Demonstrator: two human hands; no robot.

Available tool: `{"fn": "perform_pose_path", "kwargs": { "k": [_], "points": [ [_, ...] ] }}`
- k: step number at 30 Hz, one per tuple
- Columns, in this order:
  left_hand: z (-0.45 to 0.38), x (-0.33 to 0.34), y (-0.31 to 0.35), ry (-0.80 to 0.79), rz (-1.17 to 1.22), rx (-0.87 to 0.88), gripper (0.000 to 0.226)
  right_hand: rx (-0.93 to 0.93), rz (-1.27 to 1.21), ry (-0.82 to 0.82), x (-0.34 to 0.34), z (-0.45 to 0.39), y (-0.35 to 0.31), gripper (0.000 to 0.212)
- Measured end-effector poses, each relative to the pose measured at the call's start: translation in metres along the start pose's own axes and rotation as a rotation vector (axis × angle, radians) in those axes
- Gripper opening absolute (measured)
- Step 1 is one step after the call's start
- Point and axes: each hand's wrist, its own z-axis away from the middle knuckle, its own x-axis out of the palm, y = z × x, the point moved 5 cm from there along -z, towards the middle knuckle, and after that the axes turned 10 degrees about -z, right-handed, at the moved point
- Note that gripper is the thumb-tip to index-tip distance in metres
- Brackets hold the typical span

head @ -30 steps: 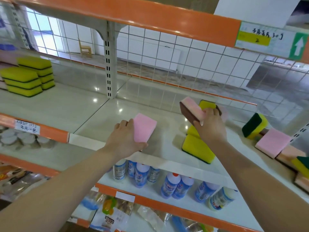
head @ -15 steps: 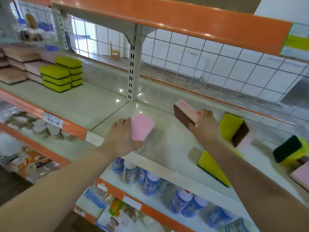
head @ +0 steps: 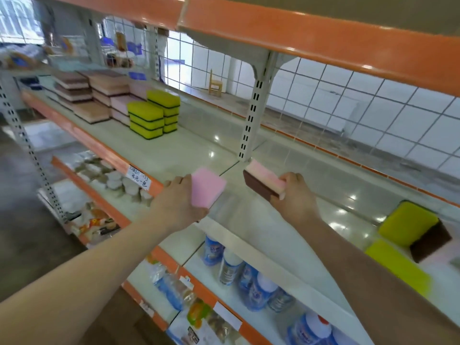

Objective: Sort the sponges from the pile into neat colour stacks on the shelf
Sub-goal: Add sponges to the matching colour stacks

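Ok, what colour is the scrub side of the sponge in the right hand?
Dark brown, under pale pink foam; head view.

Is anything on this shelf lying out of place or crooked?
Yes. At the right, loose yellow sponges and a brown-backed sponge lie tilted against each other, unlike the squared yellow stacks at the left.

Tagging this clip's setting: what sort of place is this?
Most likely a small shop aisle: orange-edged shelving with a handwritten price tag, bottles on the shelf below, and stacked sponges.
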Motion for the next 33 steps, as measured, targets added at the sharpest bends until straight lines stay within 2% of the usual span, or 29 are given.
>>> {"fn": "perform_pose_path", "kwargs": {
  "k": [13, 29, 33],
  "points": [
    [-0.031, -0.035, -0.119, -0.006, -0.01, 0.022, 0.068, -0.074, -0.021, -0.045, 0.078, -0.041, -0.109, 0.043],
    [-0.064, -0.044, -0.26, -0.038, -0.033, -0.025, 0.088, -0.073, -0.06, -0.109, 0.169, -0.065, -0.217, 0.045],
    [-0.074, -0.045, -0.283, -0.019, -0.041, -0.053, 0.085, -0.101, -0.077, -0.127, 0.185, -0.077, -0.235, 0.046]
  ]
}}
